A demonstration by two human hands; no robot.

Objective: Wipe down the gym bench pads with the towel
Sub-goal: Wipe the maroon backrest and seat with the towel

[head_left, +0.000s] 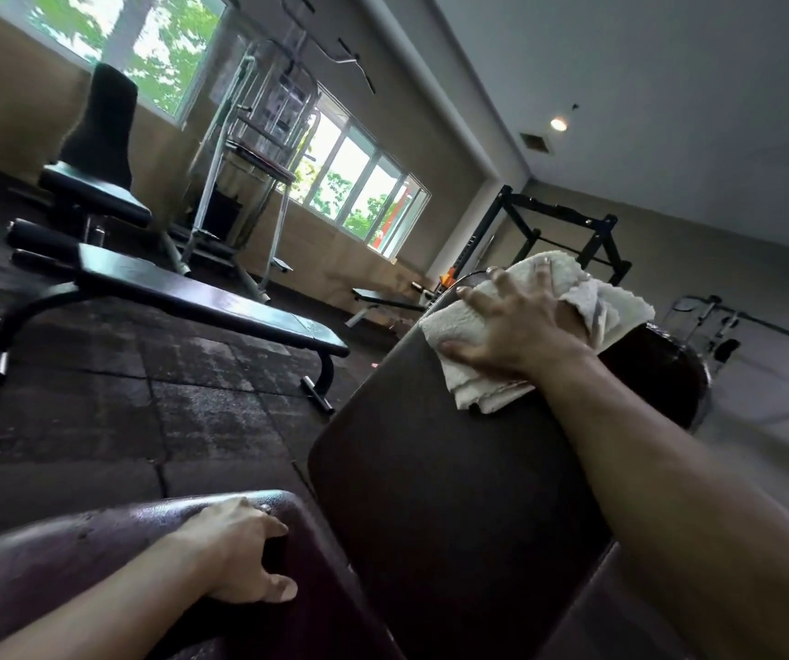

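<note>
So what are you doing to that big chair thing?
A person is cleaning a gym bench. The right hand presses a white towel flat against the top of the back pad. The left hand grips the edge of the seat pad, which looks shiny. Another flat bench stands on the floor behind.

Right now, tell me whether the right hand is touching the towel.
Touching. The head view shows the right hand spread flat on the white towel, fingers splayed across it, pressing it onto the upper end of the bench back pad.
</note>
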